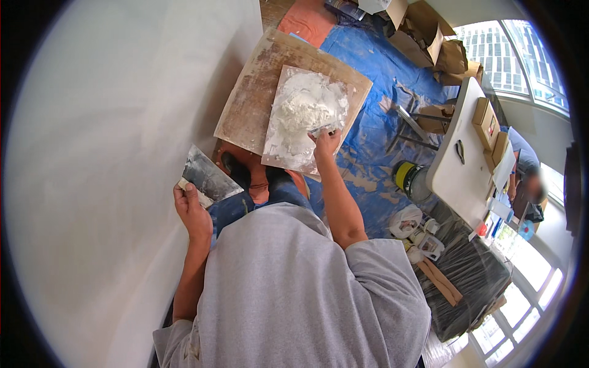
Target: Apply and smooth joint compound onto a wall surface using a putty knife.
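Note:
At the left, my left hand [193, 211] is closed round the pale handle of a wide metal plastering trowel [210, 174], whose flat grey blade is smeared with white. The white wall stands just beyond it. My right hand [327, 145] grips a small tool, mostly hidden by the fingers; its short metal edge touches the near right side of a mound of wet white plaster [305, 109]. That plaster lies spread over a rectangular board [274, 154], and smears reach its edges. Under it is a larger stained brown sheet [242, 113].
Blue sheeting [359, 132] covers the floor to the right. A white table [451, 175] carries boxes and pliers [460, 151]; a bucket [412, 179] stands beside it. Another person [521, 150] is behind the table. Cardboard boxes [423, 34] sit at the back; a plastic-wrapped dark item [466, 264] is lower right.

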Motion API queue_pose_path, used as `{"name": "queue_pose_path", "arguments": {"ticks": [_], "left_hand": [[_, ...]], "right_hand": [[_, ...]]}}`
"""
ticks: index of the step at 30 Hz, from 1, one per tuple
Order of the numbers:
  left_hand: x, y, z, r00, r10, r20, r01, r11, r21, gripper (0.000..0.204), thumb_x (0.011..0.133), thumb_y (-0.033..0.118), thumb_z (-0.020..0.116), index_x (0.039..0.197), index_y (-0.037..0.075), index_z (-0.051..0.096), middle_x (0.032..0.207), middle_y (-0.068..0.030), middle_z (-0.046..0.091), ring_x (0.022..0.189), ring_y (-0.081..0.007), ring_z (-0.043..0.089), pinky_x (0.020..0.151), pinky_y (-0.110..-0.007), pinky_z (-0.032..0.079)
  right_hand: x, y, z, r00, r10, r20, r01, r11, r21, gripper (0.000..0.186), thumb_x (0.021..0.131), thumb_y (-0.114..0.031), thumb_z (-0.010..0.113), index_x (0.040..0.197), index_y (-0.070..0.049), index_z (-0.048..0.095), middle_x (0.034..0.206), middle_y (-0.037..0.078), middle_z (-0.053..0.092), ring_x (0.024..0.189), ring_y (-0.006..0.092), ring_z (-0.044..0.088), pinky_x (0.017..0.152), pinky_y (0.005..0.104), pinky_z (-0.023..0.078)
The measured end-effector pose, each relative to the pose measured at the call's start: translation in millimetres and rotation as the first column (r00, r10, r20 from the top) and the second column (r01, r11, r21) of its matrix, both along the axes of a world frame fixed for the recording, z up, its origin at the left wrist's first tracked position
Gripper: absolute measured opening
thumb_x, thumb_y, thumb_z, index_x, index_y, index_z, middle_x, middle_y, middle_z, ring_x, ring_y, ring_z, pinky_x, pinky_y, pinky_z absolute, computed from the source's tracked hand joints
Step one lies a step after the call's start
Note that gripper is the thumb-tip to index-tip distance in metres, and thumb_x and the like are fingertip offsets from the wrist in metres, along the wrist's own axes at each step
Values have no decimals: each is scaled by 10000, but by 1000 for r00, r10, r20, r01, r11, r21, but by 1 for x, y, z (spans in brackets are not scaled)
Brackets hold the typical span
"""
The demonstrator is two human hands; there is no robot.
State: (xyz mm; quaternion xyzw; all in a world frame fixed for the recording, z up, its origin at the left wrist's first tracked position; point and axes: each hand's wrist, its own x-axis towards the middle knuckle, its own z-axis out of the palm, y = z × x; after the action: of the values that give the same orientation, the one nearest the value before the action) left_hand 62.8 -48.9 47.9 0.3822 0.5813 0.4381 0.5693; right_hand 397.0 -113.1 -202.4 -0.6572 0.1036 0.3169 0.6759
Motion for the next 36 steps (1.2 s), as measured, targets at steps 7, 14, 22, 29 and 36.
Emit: {"name": "queue_pose_path", "arguments": {"ticks": [7, 14, 22, 29, 36], "left_hand": [[-5, -6, -1, 999, 33, -37, -33, 999, -4, 205, 1068, 245, 556, 1096, 42, 541, 930, 38, 533, 843, -49, 465, 798, -213, 405], [-2, -5, -1, 999, 41, -18, -41, 999, 11, 196, 1067, 235, 557, 1113, 45, 548, 953, 37, 545, 871, -54, 480, 815, -215, 407], [-15, -10, -8, 996, 88, -3, -88, 996, 18, 195, 1062, 232, 567, 1118, 46, 550, 968, 35, 546, 890, -61, 479, 837, -224, 408], [-2, -6, -5, 997, 75, -21, -75, 997, 3, 172, 1062, 203, 555, 1115, 39, 548, 978, 25, 552, 885, -65, 484, 827, -220, 412], [-11, -6, -6, 996, 94, 10, -94, 995, -18, 192, 1064, 211, 548, 1145, 37, 549, 984, 24, 554, 891, -63, 493, 822, -227, 420]], "right_hand": [[14, 19, 45, 247, 765, 595, -238, 643, -728, 365, 856, -20, 564, 1208, -47, 657, 1167, 162, 676, 905, 399, 671, 819, 419, 558], [-5, -6, 37, -200, 957, 209, -322, 137, -937, 379, 854, -14, 548, 1172, -155, 700, 1128, 101, 656, 1042, 343, 628, 838, 448, 549], [34, 38, 67, -90, 911, 402, -235, 372, -898, 397, 833, 5, 549, 1151, -161, 719, 1106, 86, 679, 1034, 332, 626, 849, 434, 541], [22, 13, 38, -213, 949, 232, -302, 161, -939, 358, 841, -11, 548, 1117, -161, 720, 1084, 93, 685, 1021, 347, 632, 832, 446, 546], [49, 48, 70, 4, 938, 347, -229, 338, -913, 397, 841, -6, 518, 1137, -165, 728, 1098, 96, 709, 1029, 349, 642, 896, 441, 522]]}}
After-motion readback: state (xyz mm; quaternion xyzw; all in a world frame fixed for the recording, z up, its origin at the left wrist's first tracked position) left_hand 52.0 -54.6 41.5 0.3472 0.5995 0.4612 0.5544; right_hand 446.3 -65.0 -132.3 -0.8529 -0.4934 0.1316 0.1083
